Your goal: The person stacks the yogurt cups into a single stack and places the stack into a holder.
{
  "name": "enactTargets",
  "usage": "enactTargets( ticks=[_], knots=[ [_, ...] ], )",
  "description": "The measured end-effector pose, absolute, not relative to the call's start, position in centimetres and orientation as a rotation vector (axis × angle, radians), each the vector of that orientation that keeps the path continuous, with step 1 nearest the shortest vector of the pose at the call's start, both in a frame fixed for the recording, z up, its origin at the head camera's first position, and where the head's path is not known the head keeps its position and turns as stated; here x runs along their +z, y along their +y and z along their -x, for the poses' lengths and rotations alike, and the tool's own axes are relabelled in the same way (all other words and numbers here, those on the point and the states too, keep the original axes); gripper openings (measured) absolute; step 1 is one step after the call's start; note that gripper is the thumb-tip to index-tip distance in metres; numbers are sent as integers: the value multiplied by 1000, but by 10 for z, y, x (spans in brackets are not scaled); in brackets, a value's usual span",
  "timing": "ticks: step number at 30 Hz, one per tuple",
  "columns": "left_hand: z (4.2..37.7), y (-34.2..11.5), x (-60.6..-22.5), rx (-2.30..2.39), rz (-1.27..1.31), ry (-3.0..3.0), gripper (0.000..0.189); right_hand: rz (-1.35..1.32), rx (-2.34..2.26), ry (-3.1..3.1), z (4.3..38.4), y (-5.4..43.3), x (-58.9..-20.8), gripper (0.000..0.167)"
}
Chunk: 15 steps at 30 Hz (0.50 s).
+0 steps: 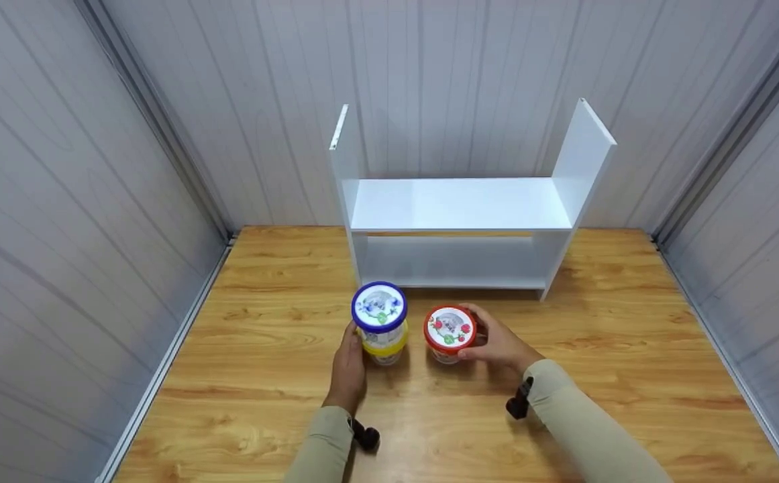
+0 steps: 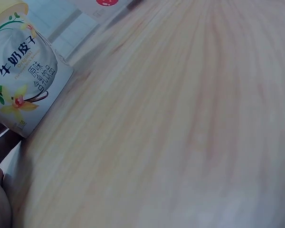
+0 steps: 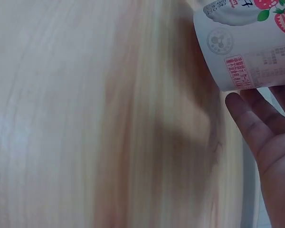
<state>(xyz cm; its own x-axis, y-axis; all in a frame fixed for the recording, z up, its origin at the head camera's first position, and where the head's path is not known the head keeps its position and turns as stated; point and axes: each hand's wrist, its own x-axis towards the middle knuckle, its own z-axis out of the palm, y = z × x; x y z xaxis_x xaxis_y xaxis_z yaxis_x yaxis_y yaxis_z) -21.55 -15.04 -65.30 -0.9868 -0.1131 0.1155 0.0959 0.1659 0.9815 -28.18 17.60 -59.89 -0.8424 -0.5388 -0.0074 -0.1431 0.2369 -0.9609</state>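
A blue-lidded drink cup [image 1: 380, 306] stands stacked on a yellow-lidded drink cup [image 2: 26, 71], whose printed side shows flowers in the left wrist view. My left hand [image 1: 347, 369] holds the lower part of this stack from the left, its fingers partly hidden behind the cups. Just to the right is a red-lidded drink cup [image 1: 450, 327] with strawberries on its label. My right hand [image 1: 496, 342] grips it from the right, thumb on the near side and fingers on the far side. In the right wrist view, fingertips [image 3: 233, 99] lie right at the cup's base.
Behind the cups stands a white two-level shelf [image 1: 459, 204] with tall side panels and an open top. The wooden table [image 1: 241, 349] is bounded by pale panelled walls [image 1: 80, 201] at the left, back and right.
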Motion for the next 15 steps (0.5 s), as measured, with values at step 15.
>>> enactTargets(
  ticks=[15],
  knots=[
    [216, -151, -654, -1851, -4, -2300, 52, 671, -1669, 2161, 287, 176, -587, 92]
  ],
)
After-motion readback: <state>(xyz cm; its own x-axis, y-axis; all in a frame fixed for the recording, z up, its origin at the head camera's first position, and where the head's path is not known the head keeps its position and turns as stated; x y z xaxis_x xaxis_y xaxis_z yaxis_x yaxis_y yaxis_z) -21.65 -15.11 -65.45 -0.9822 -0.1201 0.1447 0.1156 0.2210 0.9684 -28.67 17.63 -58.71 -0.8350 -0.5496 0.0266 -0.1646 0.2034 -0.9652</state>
